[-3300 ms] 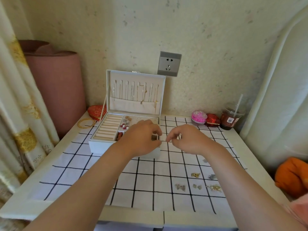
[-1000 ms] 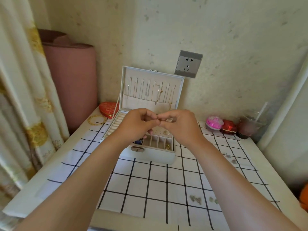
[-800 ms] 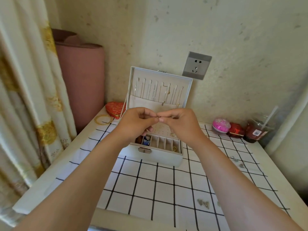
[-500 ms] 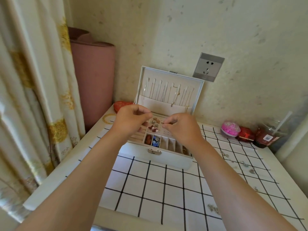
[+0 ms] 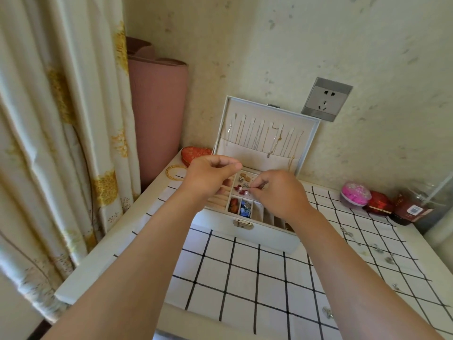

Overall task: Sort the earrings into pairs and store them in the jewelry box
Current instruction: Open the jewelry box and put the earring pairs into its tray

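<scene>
In the head view, your left hand is over the left part of the open jewelry box, with its fingers curled and the thumb against them; if it holds something, I cannot tell. Your right hand is over the box's middle tray, its fingertips pinched together on a small earring. More earrings lie on the checked cloth, right of the box.

A white tabletop carries a checked cloth; on the cloth, a box, loose earrings right of it.
</scene>
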A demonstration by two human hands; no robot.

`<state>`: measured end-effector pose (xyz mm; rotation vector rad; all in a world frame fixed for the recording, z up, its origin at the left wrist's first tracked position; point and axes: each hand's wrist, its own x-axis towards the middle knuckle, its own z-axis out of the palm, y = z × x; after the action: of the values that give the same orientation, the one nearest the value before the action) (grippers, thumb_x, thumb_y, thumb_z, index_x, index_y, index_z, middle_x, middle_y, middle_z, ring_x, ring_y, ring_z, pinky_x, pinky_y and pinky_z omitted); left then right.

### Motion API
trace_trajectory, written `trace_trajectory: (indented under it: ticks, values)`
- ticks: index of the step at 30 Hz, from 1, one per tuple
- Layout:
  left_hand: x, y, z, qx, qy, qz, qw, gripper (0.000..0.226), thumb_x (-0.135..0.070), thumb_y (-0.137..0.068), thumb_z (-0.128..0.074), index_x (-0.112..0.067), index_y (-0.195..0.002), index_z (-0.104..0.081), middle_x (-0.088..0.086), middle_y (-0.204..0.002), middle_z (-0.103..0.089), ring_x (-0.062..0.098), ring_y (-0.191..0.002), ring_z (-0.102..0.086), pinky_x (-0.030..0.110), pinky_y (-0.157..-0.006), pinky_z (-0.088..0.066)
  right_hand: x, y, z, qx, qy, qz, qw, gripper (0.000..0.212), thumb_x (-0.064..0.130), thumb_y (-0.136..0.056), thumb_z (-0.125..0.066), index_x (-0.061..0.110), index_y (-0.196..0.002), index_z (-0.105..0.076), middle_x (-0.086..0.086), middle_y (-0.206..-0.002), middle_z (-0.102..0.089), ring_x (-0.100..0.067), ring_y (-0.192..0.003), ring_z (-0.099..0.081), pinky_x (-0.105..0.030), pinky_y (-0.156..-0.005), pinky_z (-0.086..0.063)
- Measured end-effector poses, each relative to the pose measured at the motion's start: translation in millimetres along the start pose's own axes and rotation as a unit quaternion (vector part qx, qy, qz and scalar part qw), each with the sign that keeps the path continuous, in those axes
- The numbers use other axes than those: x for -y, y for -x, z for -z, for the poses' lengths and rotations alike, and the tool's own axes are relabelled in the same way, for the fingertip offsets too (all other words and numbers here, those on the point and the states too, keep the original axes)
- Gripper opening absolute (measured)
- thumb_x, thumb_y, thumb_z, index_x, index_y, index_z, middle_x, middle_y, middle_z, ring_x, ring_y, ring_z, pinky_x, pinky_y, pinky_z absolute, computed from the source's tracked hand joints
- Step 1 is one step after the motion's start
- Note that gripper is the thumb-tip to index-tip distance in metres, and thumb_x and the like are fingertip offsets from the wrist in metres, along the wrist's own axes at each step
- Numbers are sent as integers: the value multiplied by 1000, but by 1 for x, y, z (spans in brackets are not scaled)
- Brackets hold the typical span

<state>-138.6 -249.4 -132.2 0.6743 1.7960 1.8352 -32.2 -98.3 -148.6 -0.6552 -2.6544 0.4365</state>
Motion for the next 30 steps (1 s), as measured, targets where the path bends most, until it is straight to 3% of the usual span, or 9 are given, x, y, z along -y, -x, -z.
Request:
trace_trajectory:
  ticks: [3, 6, 9, 13, 19, 22, 25, 27, 30]
  values:
    - [0, 1, -2, 2, -2, 4, 1000, 4, -24, -86, -74, -23, -90, -74, -4, -83, -72, 4, -64, -63, 15, -49, -49, -3, 0, 5, 44, -27, 3, 999, 11, 23, -88, -70, 29, -85, -78, 21, -88, -69, -2, -87, -65, -32, -81, -56]
    - [0, 2, -6, 5, -9, 10, 1000, 4, -26, -86, -74, -24, -90, -74, -6, -85, -73, 4, -67, -64, 15, -50, -49, -6, 1, 12, 24, -118, -16, 993, 14, 20, -92, -67, 30, -98, -75, 19, -98, -69, 5, -94, -60, -26, -89, -47]
    - [-2, 3, -12, 18, -2, 17, 1000, 8, -26, -88, -73, -22, -94, -75, -2, -88, -74, 3, -64, -63, 15, -51, -48, 1, 3, 23, -10, -214, -22, 977, 17, 18, -92, -69, 30, -103, -73, 17, -96, -69, 14, -80, -59, -20, -79, -41]
    - [-5, 6, -22, 30, -1, 12, 999, 13, -25, -88, -72, -17, -99, -75, 1, -79, -72, 2, -59, -61, 15, -50, -47, 11, 13, 34, 5, -317, -13, 948, 21, 15, -86, -77, 21, -105, -77, 5, -95, -75, 6, -53, -57, -21, -59, -49]
    - [-6, 9, -31, 52, -12, 7, 999, 11, -28, -90, -70, -20, -96, -76, -6, -76, -72, 4, -64, -64, 14, -53, -50, 5, 24, 31, -65, -376, -42, 923, 15, 16, -84, -79, 24, -96, -80, 6, -78, -76, -9, -44, -46, -25, -53, -49]
    - [-4, 7, -32, 75, -44, -14, 996, 14, -30, -92, -67, -21, -95, -76, -8, -84, -74, 6, -70, -65, 18, -60, -52, 1, 28, 30, -71, -405, -56, 910, 13, 15, -87, -75, 26, -92, -81, 1, -78, -77, -12, -47, -47, -26, -53, -44]
    - [4, 2, -32, 65, -164, -73, 982, 14, -30, -94, -62, -25, -97, -76, -12, -95, -73, 6, -89, -65, 22, -79, -51, -8, 27, 26, -97, -347, -71, 930, 11, 17, -84, -79, 27, -89, -80, 10, -78, -76, 3, -59, -62, -20, -66, -49]
    - [12, -1, -30, 44, -313, -125, 941, 16, -27, -95, -59, -32, -103, -73, -13, -108, -67, 5, -105, -56, 19, -86, -42, -13, 26, 20, -81, -248, -69, 963, 8, 22, -84, -79, 28, -88, -80, 17, -81, -75, 5, -75, -67, -20, -74, -53]
    - [21, -5, -25, 37, -451, -186, 872, 25, -26, -94, -58, -36, -114, -69, -13, -121, -59, 11, -123, -39, 25, -102, -33, -15, 28, 8, -40, -120, -57, 990, 5, 26, -84, -77, 30, -83, -80, 19, -82, -73, 2, -79, -66, -28, -76, -57]
